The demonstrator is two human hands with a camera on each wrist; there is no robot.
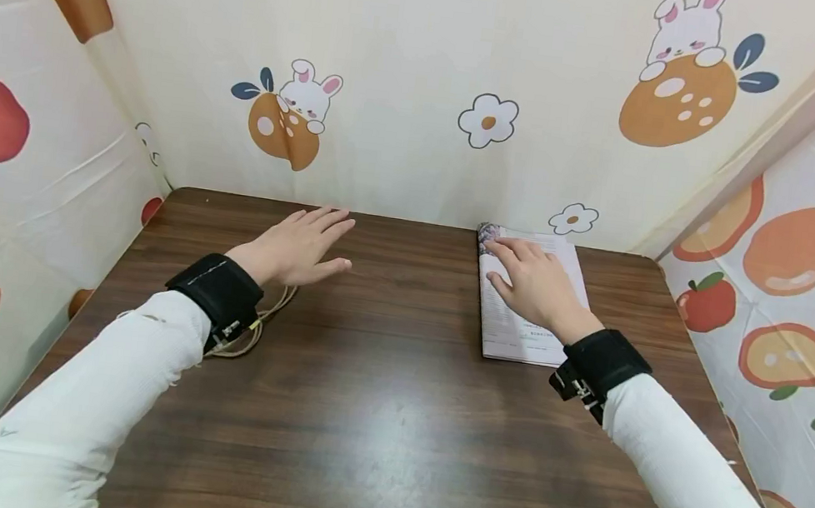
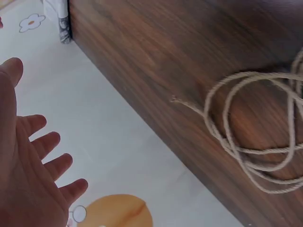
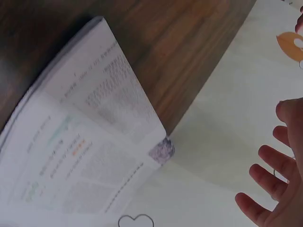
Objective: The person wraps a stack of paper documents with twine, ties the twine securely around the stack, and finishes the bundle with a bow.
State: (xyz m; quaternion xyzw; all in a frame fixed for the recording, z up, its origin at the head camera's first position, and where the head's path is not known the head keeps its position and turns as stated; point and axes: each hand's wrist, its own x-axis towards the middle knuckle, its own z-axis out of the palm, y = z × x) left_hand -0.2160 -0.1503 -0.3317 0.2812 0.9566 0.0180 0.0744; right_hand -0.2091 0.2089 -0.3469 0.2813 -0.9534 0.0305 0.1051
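Note:
My left hand (image 1: 292,247) hovers over the left part of the table, fingers straight and thumb spread, holding nothing. Beneath its wrist lies a loosely coiled beige rope (image 2: 228,113), mostly hidden by the arm in the head view; one frayed end shows in the left wrist view. My right hand (image 1: 538,287) is above a book (image 1: 518,346) with printed pages facing up and a patterned corner at its far left. Its fingers are extended and slightly bent, with nothing between them. In the right wrist view the book (image 3: 94,123) appears apart from the fingers (image 3: 267,182).
A dark brown wooden table (image 1: 374,418) spans the space between both arms. Its far edge meets a pale curtain (image 1: 412,79) printed with rabbits and flowers. Fruit-patterned sheets (image 1: 782,347) hang along the sides. Each wrist wears a black strap (image 1: 219,295).

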